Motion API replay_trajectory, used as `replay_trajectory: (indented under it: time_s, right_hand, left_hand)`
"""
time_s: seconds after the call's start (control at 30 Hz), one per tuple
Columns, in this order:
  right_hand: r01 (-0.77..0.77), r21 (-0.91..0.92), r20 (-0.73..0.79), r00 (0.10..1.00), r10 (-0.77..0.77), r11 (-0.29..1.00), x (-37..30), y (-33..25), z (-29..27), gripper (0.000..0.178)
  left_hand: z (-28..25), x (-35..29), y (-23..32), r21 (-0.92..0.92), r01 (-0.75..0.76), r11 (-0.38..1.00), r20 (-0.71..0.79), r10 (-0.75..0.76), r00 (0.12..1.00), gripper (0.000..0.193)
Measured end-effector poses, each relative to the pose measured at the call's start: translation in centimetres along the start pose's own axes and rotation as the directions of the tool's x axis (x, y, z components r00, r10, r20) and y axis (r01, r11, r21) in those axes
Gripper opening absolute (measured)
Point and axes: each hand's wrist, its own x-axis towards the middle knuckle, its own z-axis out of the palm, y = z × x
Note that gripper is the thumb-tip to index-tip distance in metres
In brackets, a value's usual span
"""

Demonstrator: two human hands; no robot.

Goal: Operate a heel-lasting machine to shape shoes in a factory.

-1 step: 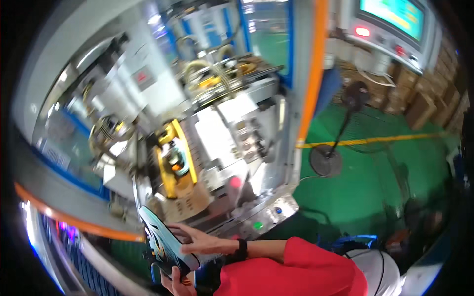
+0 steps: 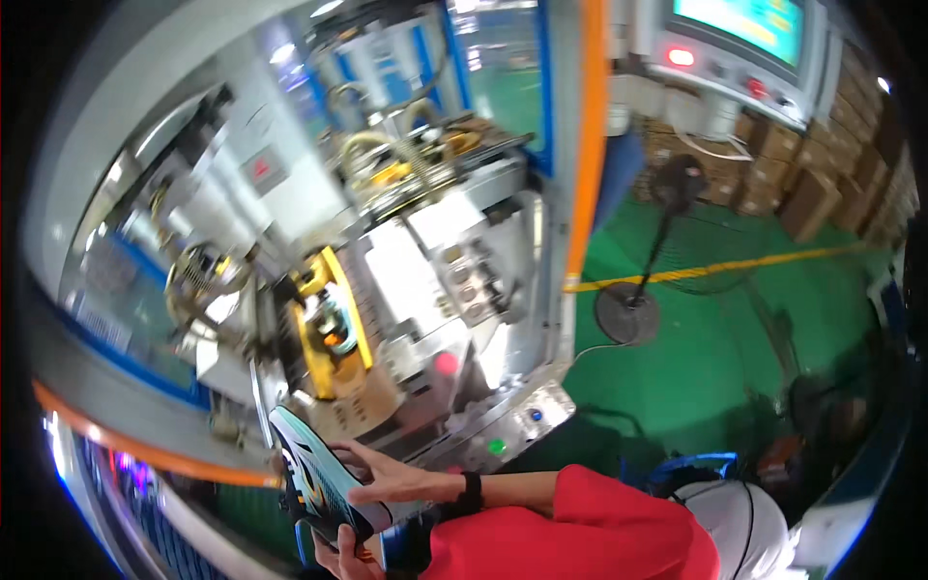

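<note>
A pale blue and black shoe [image 2: 329, 474] with white and orange marks is tilted in front of me, its pale end pointing up and left. My left hand [image 2: 345, 559], low in the picture, is closed around its lower end, with the thumb up along the side. From the right, my right hand [image 2: 389, 478] lies against the shoe's side, fingers bent onto it and thumb apart from them; some fingertips are hidden. Beyond my hands, a yellow clamp [image 2: 362, 329] of the machine surrounds a blue and orange piece [image 2: 335, 333], blurred.
A control strip [image 2: 527, 425] with coloured buttons runs along the machine's front edge. An orange post [image 2: 586, 145] bounds the machine on the right. Past it stand a pedestal fan [image 2: 628, 311], a lit screen [image 2: 744, 29] and stacked cartons [image 2: 812, 205]. Left lies an orange rail [image 2: 155, 449].
The whole view has shifted slightly, with the machine and fan now a little further left. Both hands keep nearly the same hold on the shoe.
</note>
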Motion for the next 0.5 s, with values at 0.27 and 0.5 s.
replay_trajectory:
  time_s: [0.27, 0.5]
  right_hand:
    - [0.159, -0.365, -0.405, 0.86, -0.31, 0.917, -9.3, -4.8, -3.0, 0.096]
    - [0.124, -0.338, -0.363, 0.897, -0.251, 0.933, -12.1, -6.5, -2.0, 0.092]
  left_hand:
    - [6.9, -2.4, -2.0, 0.294, -0.1, 0.951, 0.446, -0.044, 0.894, 0.067]
    - [7.3, -3.1, -4.2, 0.215, -0.127, 0.968, 0.582, -0.023, 0.813, 0.036]
